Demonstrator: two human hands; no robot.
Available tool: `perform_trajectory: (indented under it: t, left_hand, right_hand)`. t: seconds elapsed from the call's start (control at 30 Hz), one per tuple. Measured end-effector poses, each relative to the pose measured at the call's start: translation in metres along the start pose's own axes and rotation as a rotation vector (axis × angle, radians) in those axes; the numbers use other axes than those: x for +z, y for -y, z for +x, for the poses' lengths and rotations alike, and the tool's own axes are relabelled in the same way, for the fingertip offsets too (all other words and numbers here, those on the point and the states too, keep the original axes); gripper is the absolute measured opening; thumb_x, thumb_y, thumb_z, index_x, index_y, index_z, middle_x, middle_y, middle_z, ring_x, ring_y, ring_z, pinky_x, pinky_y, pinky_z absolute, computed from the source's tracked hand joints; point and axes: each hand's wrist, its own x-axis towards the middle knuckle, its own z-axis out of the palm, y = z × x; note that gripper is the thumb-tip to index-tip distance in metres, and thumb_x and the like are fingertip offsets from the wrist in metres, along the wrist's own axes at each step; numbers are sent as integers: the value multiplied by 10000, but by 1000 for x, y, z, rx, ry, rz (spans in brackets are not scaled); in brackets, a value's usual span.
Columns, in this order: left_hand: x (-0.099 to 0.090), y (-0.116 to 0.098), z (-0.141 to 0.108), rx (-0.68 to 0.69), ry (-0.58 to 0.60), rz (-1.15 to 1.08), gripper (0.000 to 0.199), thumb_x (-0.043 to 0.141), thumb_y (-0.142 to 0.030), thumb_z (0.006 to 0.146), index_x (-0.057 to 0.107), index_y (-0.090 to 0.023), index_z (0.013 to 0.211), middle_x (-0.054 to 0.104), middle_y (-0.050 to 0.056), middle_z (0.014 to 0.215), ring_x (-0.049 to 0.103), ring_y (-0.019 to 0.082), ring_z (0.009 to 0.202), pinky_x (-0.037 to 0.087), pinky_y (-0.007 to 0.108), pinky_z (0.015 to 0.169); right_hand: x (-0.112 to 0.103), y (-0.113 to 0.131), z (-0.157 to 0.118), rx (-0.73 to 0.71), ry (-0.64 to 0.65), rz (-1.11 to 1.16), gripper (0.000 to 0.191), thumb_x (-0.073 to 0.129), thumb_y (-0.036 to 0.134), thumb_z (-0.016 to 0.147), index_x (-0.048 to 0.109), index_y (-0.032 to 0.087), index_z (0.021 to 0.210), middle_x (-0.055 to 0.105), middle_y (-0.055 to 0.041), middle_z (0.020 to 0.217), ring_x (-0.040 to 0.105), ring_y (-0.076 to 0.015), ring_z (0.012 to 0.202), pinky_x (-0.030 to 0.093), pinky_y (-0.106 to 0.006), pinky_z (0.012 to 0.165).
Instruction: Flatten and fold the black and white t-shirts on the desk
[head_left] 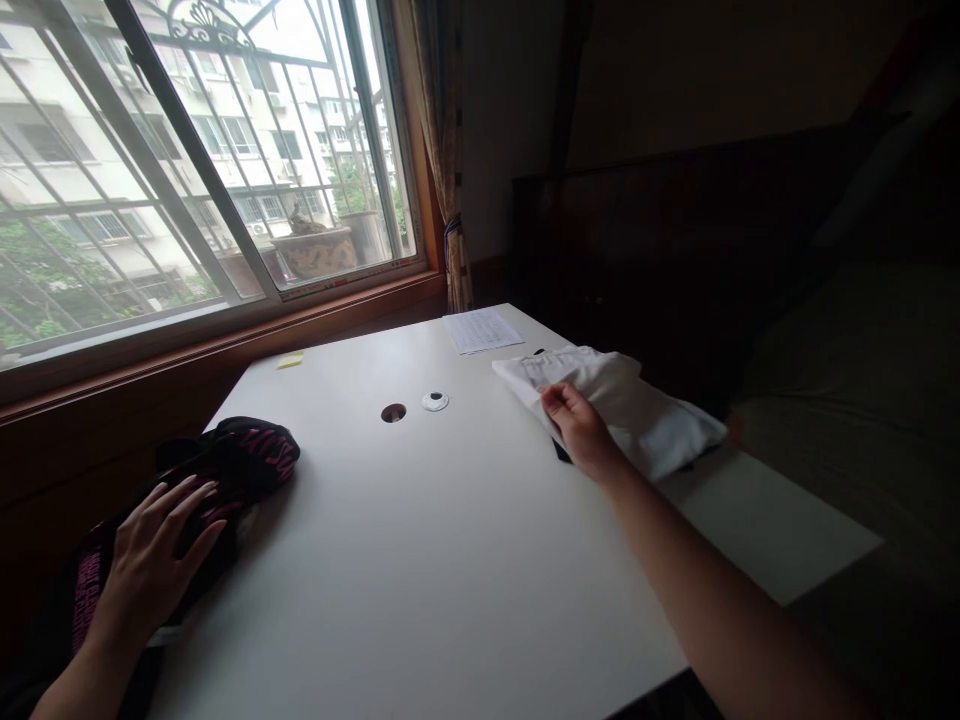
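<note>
My left hand [161,535] rests with fingers spread on a crumpled black cloth item with pink lettering [259,450], which looks like a garment or bag, at the table's left edge. On the right, my right hand [581,425] is closed, its thumb and fingers pinching the near edge of a white folded cloth [630,400], possibly a garment. Something black and flat shows from beneath the white cloth; most of it is hidden. Both cloth items lie on the white table [420,560].
A round hole [394,412] in the tabletop has a white round cap [435,401] beside it. Printed papers [484,330] lie at the far edge, and a yellow sticky-note pad [290,359] at the far left. Behind stand a barred window [225,150] and a curtain [446,170].
</note>
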Motion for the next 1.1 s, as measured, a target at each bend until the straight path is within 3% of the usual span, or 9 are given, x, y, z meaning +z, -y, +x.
perform_trajectory:
  t: [0.23,0.33,0.47,0.53,0.6,0.8,0.87,1.0,1.1]
  left_hand:
    - [-13,-78,35,333,34,-224,383,641,-243,957,614,-370,1318,674,33,1255,603,292,1242,473,513,1092]
    - [-12,-124,51,452,179,-330,368,641,-213,959,644,-320,1311,680,57,1264,624,261,1189,528,427,1020]
    - [-5,-182,64,459,349,-433,325,567,-243,1016,636,-307,1328,690,58,1278,627,228,1176,547,375,983]
    - [2,-205,69,425,416,-472,327,539,-295,1037,614,-303,1355,680,59,1317,613,227,1210,542,383,1008]
    - [10,-225,72,385,487,-491,375,523,-375,1044,569,-294,1407,652,64,1383,591,238,1258,528,414,1048]
    - [32,-270,80,402,723,-495,730,641,-636,903,490,-238,1495,600,146,1443,586,343,1237,521,522,1020]
    - [33,-280,82,385,797,-518,815,713,-632,848,471,-229,1515,602,175,1407,634,337,1136,539,489,960]
    - [27,-285,84,336,959,-623,735,716,-473,892,433,-276,1541,716,73,1066,664,205,820,528,313,758]
    - [19,-262,87,311,961,-701,626,646,-387,946,449,-298,1533,690,-20,813,595,142,678,490,251,681]
  right_hand:
    - [56,20,-56,293,483,581,321,784,449,854,556,224,868,486,56,718,409,-95,616,370,-200,576]
    - [67,28,-77,356,864,570,300,813,414,848,619,189,880,557,33,796,480,-84,680,416,-186,636]
    - [80,30,-93,480,1598,472,332,844,402,816,706,140,965,681,-21,855,640,-132,798,508,-246,787]
    - [81,30,-94,505,1695,434,375,833,412,824,728,129,1047,720,-43,867,684,-156,805,530,-280,801]
    - [75,30,-88,440,1498,448,367,814,412,841,739,128,1060,732,-50,850,686,-152,758,527,-268,732]
    - [42,21,-41,169,362,470,221,715,397,899,729,178,873,635,9,689,539,-99,611,424,-222,579]
    - [33,12,-24,157,122,345,219,708,403,876,727,185,867,639,3,717,553,-109,651,441,-229,612]
    - [27,-12,-5,180,12,148,274,691,434,830,694,190,954,693,-31,854,613,-138,710,510,-276,679]
    - [31,-28,-2,137,50,37,380,666,456,842,637,210,1130,710,-55,994,654,-152,722,548,-309,687]
